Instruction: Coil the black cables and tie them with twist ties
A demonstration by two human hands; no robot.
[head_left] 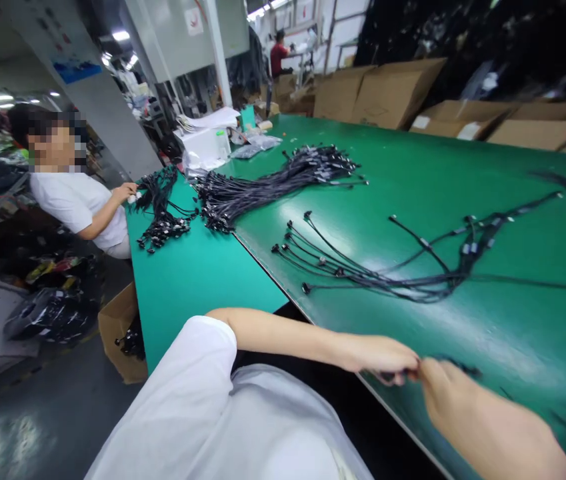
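My left hand point(380, 357) and my right hand point(445, 393) meet above the near edge of the green-topped workbench point(523, 153), fingertips together. They pinch a thin black wire point(463, 367) that runs off to the right; the fingers hide most of what they hold. Farther up the bench lies a loose black wire harness point(413, 280) with several small connectors, well beyond my hands. Two big bundles of black wire harnesses point(273, 187) lie at the far end of the bench.
A co-worker point(77, 207) in a white shirt sits at the left, one hand on a black bundle. A cardboard box point(120, 333) stands on the floor by the bench. Flattened cartons point(383, 93) line the far side, and white boxes and plastic bags point(205, 147) stand at the bench's end.
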